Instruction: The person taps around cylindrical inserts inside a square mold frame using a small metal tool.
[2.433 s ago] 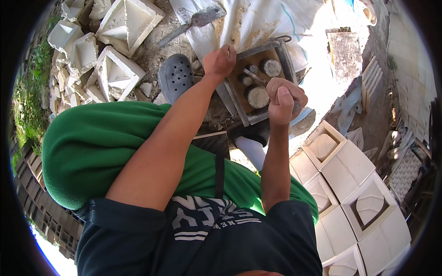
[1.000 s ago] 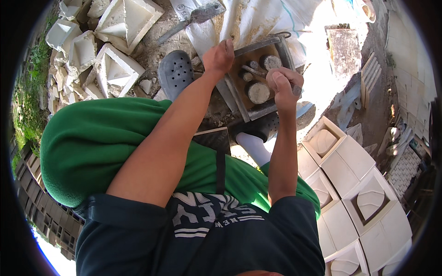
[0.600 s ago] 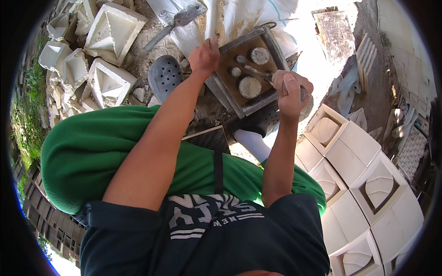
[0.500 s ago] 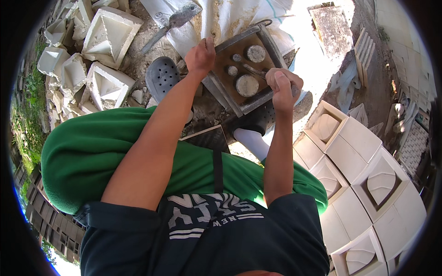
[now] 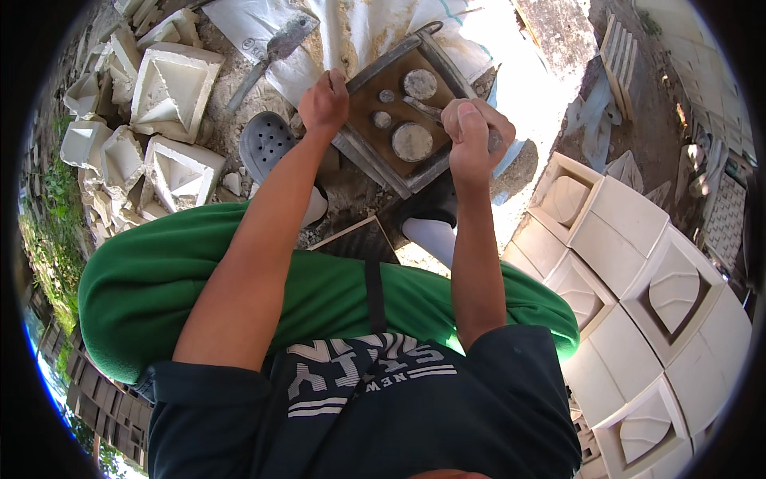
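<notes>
A square mould (image 5: 381,173) with a grey metal frame lies on the ground before me. Its brown inner face (image 5: 369,102) carries two large round grey discs, one of them a near disc (image 5: 412,142), and two small ones. My left hand (image 5: 325,104) is closed at the mould's left corner; the fingers hide the exact part gripped. My right hand (image 5: 477,134) is wrapped round a hand tool (image 5: 423,108) over the mould's right side. The tool's slim metal end points left between the large discs, and most of its handle is covered by my fingers.
A trowel (image 5: 279,48) lies on a white sack (image 5: 351,32) beyond the mould. Broken white cast blocks (image 5: 171,92) are heaped at left. Pale hollow blocks (image 5: 630,231) stand in rows at right. My clog-shod feet, one in a grey clog (image 5: 267,146), flank the mould.
The view has shifted slightly, so the mould and both hands sit further left in it. The tool's tip has drawn back a little from the small far disc. Both hands keep their grip.
</notes>
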Action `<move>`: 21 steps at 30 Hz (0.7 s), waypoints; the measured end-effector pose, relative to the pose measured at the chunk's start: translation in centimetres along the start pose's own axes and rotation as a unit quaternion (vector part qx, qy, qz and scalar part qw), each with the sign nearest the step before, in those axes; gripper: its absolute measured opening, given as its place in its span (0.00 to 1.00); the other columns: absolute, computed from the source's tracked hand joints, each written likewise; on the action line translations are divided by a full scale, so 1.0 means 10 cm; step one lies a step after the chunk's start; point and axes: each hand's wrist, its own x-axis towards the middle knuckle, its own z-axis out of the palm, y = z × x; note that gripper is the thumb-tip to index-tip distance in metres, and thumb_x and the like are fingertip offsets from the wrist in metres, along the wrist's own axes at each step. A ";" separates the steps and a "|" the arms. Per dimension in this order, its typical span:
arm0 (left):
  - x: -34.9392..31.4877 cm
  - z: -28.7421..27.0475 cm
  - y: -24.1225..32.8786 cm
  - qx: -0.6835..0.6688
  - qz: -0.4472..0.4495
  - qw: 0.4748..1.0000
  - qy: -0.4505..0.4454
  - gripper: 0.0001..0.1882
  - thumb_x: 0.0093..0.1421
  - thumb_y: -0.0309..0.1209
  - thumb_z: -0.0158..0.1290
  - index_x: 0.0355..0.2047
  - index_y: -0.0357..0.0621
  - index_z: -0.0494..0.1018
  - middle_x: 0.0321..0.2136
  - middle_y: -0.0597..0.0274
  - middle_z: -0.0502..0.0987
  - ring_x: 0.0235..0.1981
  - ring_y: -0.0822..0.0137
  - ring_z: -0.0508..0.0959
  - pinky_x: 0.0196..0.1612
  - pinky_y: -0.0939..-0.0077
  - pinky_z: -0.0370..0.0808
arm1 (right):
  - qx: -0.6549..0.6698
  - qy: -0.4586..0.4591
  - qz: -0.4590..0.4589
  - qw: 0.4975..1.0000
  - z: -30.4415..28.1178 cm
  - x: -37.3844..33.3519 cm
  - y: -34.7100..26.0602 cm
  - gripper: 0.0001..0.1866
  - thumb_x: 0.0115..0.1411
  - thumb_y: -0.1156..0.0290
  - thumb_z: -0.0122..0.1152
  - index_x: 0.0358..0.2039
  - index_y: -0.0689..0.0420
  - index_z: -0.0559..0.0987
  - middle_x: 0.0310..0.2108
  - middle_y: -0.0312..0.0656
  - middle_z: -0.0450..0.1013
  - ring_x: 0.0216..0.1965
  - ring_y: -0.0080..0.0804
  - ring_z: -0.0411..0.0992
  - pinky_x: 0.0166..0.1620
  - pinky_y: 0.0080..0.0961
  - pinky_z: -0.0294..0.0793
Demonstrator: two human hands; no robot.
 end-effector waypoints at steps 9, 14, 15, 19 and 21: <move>0.01 0.01 -0.03 0.006 0.003 1.000 -0.001 0.25 0.67 0.49 0.35 0.35 0.47 0.77 0.32 0.44 0.80 0.37 0.40 0.77 0.43 0.48 0.71 | -0.036 -0.063 -0.033 0.997 0.09 -0.01 0.09 0.10 0.52 0.79 0.54 0.16 0.67 0.71 0.10 0.37 0.60 0.13 0.22 0.57 0.20 0.23 0.56; 0.03 -0.01 -0.08 -0.001 -0.006 1.000 0.000 0.25 0.67 0.50 0.35 0.35 0.46 0.77 0.31 0.44 0.80 0.37 0.40 0.77 0.43 0.47 0.71 | -0.024 -0.086 0.000 0.996 0.05 -0.04 0.00 0.08 0.51 0.78 0.58 0.18 0.68 0.74 0.12 0.41 0.66 0.14 0.25 0.65 0.23 0.22 0.63; 0.02 -0.01 -0.04 -0.008 0.002 1.000 -0.004 0.25 0.67 0.50 0.36 0.35 0.46 0.77 0.31 0.43 0.80 0.36 0.40 0.78 0.43 0.47 0.71 | -0.026 -0.088 0.001 0.996 0.08 -0.05 0.03 0.08 0.51 0.78 0.58 0.18 0.68 0.74 0.12 0.41 0.66 0.14 0.25 0.65 0.23 0.22 0.63; -0.02 -0.05 0.01 0.003 -0.016 1.000 -0.018 0.25 0.66 0.50 0.36 0.36 0.46 0.77 0.31 0.43 0.79 0.36 0.39 0.78 0.42 0.48 0.72 | -0.065 -0.028 -0.009 0.997 0.19 0.03 0.18 0.10 0.52 0.76 0.56 0.17 0.67 0.72 0.12 0.37 0.63 0.15 0.20 0.61 0.22 0.20 0.59; -0.03 -0.02 0.01 0.004 -0.030 0.999 -0.018 0.25 0.66 0.50 0.36 0.36 0.47 0.78 0.32 0.45 0.80 0.38 0.41 0.78 0.43 0.50 0.71 | -0.011 -0.052 0.046 0.998 0.11 0.05 0.03 0.11 0.52 0.77 0.55 0.16 0.68 0.70 0.11 0.37 0.61 0.16 0.19 0.58 0.22 0.21 0.56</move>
